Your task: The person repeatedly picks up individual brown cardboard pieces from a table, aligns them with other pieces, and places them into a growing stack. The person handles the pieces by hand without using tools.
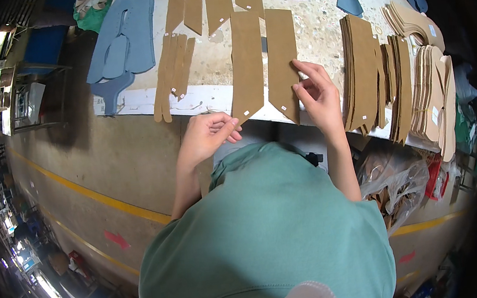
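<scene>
Two flat brown leather-like strips with pointed lower ends lie side by side at the table's near edge. The left brown strip (247,61) has its lower left corner pinched between the thumb and fingers of my left hand (209,137). A small white label sits near that end. Beside it, the right brown strip (281,57) also carries a white label near its tip. My right hand (320,95) rests at this strip's right edge, thumb and index finger apart and touching it, the other fingers loosely curled.
Further brown pieces (184,3) lie beyond, with narrow strips (175,68) at left. Blue-grey cut pieces (130,26) sit far left. Stacks of brown panels (360,66) and tan panels (427,94) line the right. A clear plastic bag (399,181) is below the table's right edge.
</scene>
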`<state>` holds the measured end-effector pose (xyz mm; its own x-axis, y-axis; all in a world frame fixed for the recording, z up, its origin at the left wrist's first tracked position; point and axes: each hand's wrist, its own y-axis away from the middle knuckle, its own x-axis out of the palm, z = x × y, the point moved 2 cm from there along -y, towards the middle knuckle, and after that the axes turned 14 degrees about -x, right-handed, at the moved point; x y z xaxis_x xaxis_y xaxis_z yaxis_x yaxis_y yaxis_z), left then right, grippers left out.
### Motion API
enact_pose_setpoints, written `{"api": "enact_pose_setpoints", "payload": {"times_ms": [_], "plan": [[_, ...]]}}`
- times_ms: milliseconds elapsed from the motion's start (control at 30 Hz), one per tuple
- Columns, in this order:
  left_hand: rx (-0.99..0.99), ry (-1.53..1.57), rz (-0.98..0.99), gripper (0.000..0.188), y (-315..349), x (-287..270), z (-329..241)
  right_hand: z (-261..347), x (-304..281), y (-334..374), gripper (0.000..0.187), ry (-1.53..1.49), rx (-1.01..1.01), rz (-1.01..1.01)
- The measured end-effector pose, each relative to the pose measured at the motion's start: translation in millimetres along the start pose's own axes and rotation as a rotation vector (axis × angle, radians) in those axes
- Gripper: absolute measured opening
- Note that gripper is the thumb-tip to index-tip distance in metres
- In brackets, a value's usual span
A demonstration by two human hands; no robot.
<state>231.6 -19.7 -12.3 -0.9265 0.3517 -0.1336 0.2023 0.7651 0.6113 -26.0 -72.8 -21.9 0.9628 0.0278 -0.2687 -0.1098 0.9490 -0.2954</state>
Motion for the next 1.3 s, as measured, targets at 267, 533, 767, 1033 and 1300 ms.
{"api": "enact_pose_setpoints", "payload": {"times_ms": [267,533,767,1033,1300], "plan": [[-0.025,-0.126,0.058,0.022,0.1,-8.6,0.4,12.5,5.7,18.4,0.049,0.006,0.016,0.099],[0.031,-0.139,0.017,0.021,2.4,-8.0,1.2,19.3,3.4,17.8,0.049,0.048,0.012,0.133],[0.062,-0.026,-0.157,0.015,-2.0,-3.7,1.4,16.9,5.5,9.8,0.049,0.026,0.011,0.160],[0.015,-0.143,-0.216,0.017,0.4,-3.9,-4.6,26.8,9.6,12.1,0.036,0.331,-0.124,0.166],[0.170,-0.021,-0.606,0.014,0.2,-68.7,-17.2,11.4,4.9,-6.6,0.018,0.398,-0.206,0.013]]}}
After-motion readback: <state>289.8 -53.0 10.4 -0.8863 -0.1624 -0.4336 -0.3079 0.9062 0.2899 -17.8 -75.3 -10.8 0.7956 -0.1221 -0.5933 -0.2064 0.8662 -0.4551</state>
